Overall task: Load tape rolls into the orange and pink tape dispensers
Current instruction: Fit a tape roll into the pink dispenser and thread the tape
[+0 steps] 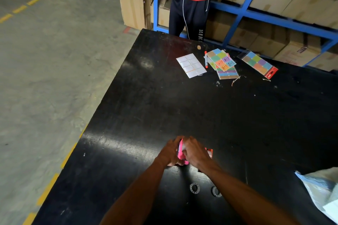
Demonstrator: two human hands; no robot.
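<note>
A pink tape dispenser [181, 153] stands on the black table [164, 100], held between both hands. My left hand [169, 151] wraps its left side. My right hand [195, 151] covers its top and right side, hiding most of it; whether a roll sits inside I cannot tell. Just right of my right hand a bit of the orange dispenser [210, 152] shows on the table. Two small tape rolls lie flat nearer to me, one [194, 188] fully visible, the other [215, 191] partly under my right forearm.
At the table's far side lie a white label sheet [191, 65], a red-capped marker [206, 59] and coloured sticker sheets [222, 63], with another pack [259, 65] farther right. A person in a red shirt [192, 2] stands behind the table. A plastic bag [321, 192] lies at the right.
</note>
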